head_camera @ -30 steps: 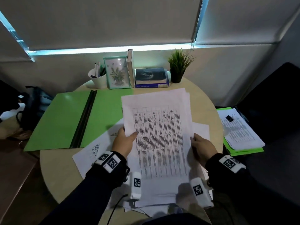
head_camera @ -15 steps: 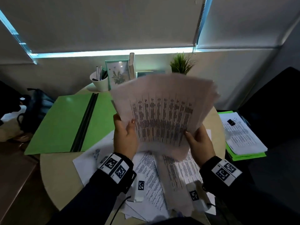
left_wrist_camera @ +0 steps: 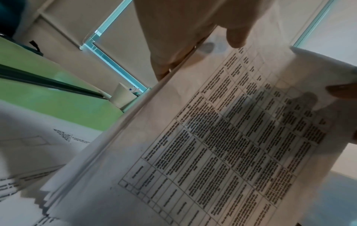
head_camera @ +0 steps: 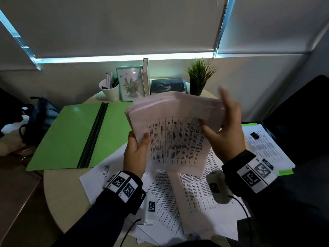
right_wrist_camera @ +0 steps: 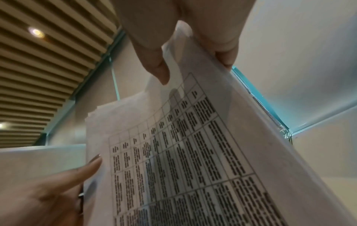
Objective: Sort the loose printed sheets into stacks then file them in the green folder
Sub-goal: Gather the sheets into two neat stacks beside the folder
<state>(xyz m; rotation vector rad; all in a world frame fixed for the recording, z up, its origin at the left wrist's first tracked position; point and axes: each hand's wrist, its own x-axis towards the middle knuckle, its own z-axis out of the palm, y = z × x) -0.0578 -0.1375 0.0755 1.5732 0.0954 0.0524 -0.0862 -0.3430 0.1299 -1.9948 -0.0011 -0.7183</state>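
While the green folder (head_camera: 71, 132) lies open and flat on the left part of the round worktop (head_camera: 58, 193), a stack of printed sheets (head_camera: 174, 132) is held upright above the worktop's middle. The left hand (head_camera: 136, 154) pinches the stack's left edge, thumb on the printed face, fingers behind. The right hand (head_camera: 225, 129) pinches the upper right edge between thumb in front and fingers behind, one finger raised and blurred. More loose sheets (head_camera: 178, 196) lie scattered on the worktop beneath both wrists. A second pile of papers (head_camera: 267, 148) with a black binder clip (head_camera: 255, 135) rests on another green folder at far right, off the worktop.
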